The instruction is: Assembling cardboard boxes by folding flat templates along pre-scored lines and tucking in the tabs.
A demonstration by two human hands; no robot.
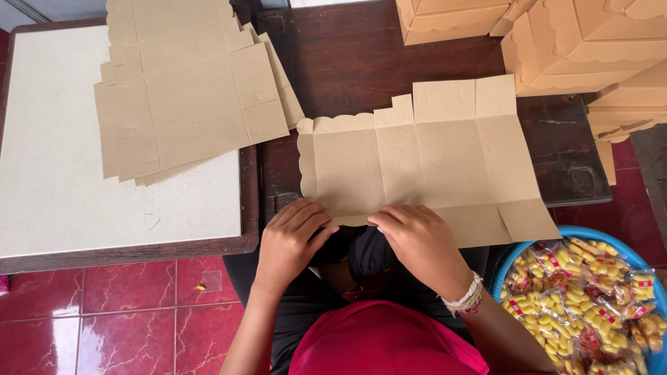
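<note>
Red glossy floor tiles [132,312], nearest, at lower left under the seated person.

Item: blue basin [643,267], near right, holding small clear packets of yellow snacks [577,305]. It crowds the right elbow; little sideways room there.

Item: left hand [292,239], fingers curled, pressing on the near edge of the flat box blank [424,163]. Right hand [417,239], just beside it, fingers bent down on the same edge, thumb tucked under; a beaded band sits at the wrist.

Item: flat box blank, brown card, scored, scalloped along its left side, lying unfolded on the dark wooden table [347,62] with its near flap overhanging the table's edge above the lap. Judged step: the first fold, the near flap being creased along its score. Next move would call for an even press along that line.

Item: stack of unfolded blanks [187,97], far left, straddling a pale-topped table [48,173].

Item: finished boxes [583,42], far right, piled close; open table is left only beyond the blank's far left corner.
</note>
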